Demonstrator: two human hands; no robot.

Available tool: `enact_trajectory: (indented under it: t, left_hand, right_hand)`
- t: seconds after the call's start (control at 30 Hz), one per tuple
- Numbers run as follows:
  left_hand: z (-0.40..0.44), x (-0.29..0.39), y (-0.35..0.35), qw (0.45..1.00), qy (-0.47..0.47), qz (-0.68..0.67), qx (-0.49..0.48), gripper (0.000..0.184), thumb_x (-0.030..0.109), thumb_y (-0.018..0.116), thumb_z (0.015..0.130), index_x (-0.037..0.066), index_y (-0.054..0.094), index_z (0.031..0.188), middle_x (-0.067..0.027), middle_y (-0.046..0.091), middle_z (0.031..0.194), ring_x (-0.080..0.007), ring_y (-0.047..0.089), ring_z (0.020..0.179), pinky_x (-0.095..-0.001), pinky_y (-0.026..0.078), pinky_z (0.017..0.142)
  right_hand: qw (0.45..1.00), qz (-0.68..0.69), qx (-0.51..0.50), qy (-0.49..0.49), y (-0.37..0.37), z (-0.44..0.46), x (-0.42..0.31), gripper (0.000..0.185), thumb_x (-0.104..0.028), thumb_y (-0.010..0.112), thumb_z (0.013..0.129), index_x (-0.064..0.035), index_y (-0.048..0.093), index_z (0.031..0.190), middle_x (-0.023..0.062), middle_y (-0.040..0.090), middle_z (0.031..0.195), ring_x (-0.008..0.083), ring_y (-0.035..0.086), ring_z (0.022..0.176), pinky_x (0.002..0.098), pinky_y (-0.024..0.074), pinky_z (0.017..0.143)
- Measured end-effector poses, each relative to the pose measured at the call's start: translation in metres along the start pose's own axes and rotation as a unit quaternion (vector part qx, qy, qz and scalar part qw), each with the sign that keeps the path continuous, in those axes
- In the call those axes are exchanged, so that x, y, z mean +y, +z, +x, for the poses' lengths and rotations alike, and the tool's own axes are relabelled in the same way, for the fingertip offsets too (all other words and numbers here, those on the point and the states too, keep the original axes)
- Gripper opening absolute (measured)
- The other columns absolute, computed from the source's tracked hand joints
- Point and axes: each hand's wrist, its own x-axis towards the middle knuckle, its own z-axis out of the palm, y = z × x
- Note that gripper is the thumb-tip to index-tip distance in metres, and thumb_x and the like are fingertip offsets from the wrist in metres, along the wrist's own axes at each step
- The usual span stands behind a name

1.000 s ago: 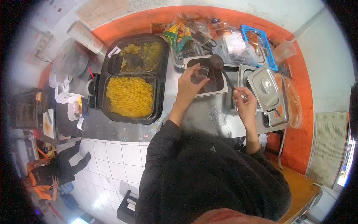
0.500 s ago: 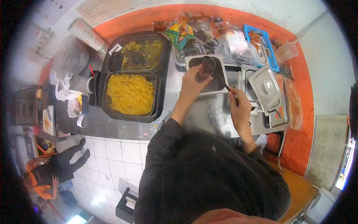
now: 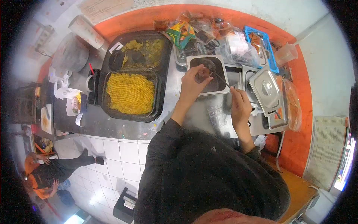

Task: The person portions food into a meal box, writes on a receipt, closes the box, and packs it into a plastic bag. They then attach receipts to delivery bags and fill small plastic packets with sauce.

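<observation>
My left hand is closed around a small clear container, perhaps a plastic cup, with something dark reddish in it. It is over a steel food pan that holds dark brown contents. My right hand grips the end of a long thin handle, which looks like a ladle. The ladle's head is at the cup's mouth, over the pan, and its shape is hard to make out. Stacked steel lids lie to the right of my right hand.
Left of the pan stands a large black two-part container with yellow rice. Plastic bags and a blue basket line the wall. A clear jug stands at back right. Another person is at lower left.
My right hand has shifted slightly, its fingers now nearer the handle's end, and the ladle's head has tilted at the cup. My left hand stays put. The other person's legs have moved rightward.
</observation>
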Motion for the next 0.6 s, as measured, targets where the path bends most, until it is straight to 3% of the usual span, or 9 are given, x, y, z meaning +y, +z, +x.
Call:
enact_trajectory:
  t: [0.13, 0.2, 0.23, 0.3, 0.43, 0.5, 0.6]
  left_hand:
    - [-0.001, -0.001, -0.001, 0.999, 0.033, -0.006, 0.015, 0.052, 0.017, 0.078, 0.066, 0.004, 0.059, 0.113, -0.0113, 0.064, 0.099, -0.0255, 0.062, 0.089, -0.0337, 0.048, 0.080]
    - [-0.001, -0.002, -0.002, 0.999, 0.030, -0.005, 0.018, 0.052, 0.017, 0.078, 0.067, 0.004, 0.059, 0.113, -0.0115, 0.064, 0.099, -0.0258, 0.062, 0.090, -0.0339, 0.048, 0.080]
    - [-0.002, -0.002, -0.002, 0.999, 0.027, -0.003, 0.019, 0.051, 0.017, 0.078, 0.067, 0.005, 0.060, 0.113, -0.0116, 0.064, 0.099, -0.0261, 0.062, 0.090, -0.0341, 0.048, 0.081]
    - [-0.003, -0.002, -0.002, 0.999, 0.025, 0.000, 0.026, 0.051, 0.016, 0.078, 0.067, 0.005, 0.059, 0.113, -0.0117, 0.064, 0.099, -0.0262, 0.062, 0.091, -0.0339, 0.048, 0.081]
    - [-0.004, 0.005, -0.004, 0.999, 0.024, -0.003, 0.029, 0.050, 0.014, 0.076, 0.068, 0.005, 0.059, 0.114, -0.0117, 0.063, 0.101, -0.0253, 0.062, 0.092, -0.0328, 0.048, 0.081]
    - [-0.007, 0.008, 0.000, 0.999, 0.017, -0.004, 0.030, 0.049, 0.014, 0.076, 0.069, 0.005, 0.059, 0.114, -0.0110, 0.064, 0.101, -0.0235, 0.062, 0.092, -0.0322, 0.048, 0.081]
    - [-0.012, 0.019, 0.004, 0.999, -0.018, -0.029, 0.031, 0.048, 0.014, 0.076, 0.070, 0.005, 0.059, 0.114, -0.0101, 0.065, 0.101, -0.0210, 0.062, 0.093, -0.0314, 0.047, 0.083]
  right_hand:
    - [0.997, 0.067, 0.003, 0.024, 0.001, 0.003, -0.004, 0.021, 0.002, 0.062, 0.079, -0.0048, 0.063, 0.100, 0.0107, 0.059, 0.082, 0.0233, 0.058, 0.067, 0.0310, 0.0456, 0.057]
    - [0.967, 0.137, -0.067, 0.204, -0.001, 0.003, -0.005, 0.014, 0.000, 0.061, 0.081, -0.0028, 0.062, 0.095, 0.0116, 0.059, 0.077, 0.0199, 0.057, 0.064, 0.0293, 0.0419, 0.053]
    - [0.968, 0.136, -0.069, 0.200, -0.002, 0.006, -0.006, 0.014, 0.000, 0.061, 0.081, -0.0028, 0.062, 0.095, 0.0116, 0.059, 0.077, 0.0199, 0.057, 0.064, 0.0293, 0.0419, 0.053]
    - [0.928, 0.216, -0.078, 0.293, -0.001, 0.017, -0.007, 0.009, -0.003, 0.061, 0.083, -0.0018, 0.060, 0.091, 0.0116, 0.058, 0.072, 0.0172, 0.055, 0.060, 0.0276, 0.0385, 0.050]
    - [0.931, 0.152, -0.163, 0.287, 0.018, 0.029, 0.016, 0.013, -0.005, 0.063, 0.080, -0.0027, 0.059, 0.092, 0.0111, 0.057, 0.076, 0.0214, 0.057, 0.066, 0.0315, 0.0421, 0.057]
    - [0.989, 0.043, -0.135, 0.029, 0.035, 0.030, 0.025, 0.020, -0.005, 0.065, 0.075, -0.0043, 0.059, 0.094, 0.0101, 0.056, 0.081, 0.0256, 0.057, 0.075, 0.0371, 0.0436, 0.068]
    - [0.985, 0.143, -0.079, 0.061, 0.057, 0.031, 0.007, 0.024, -0.004, 0.066, 0.071, -0.0053, 0.059, 0.094, 0.0097, 0.054, 0.085, 0.0295, 0.055, 0.082, 0.0414, 0.0419, 0.078]
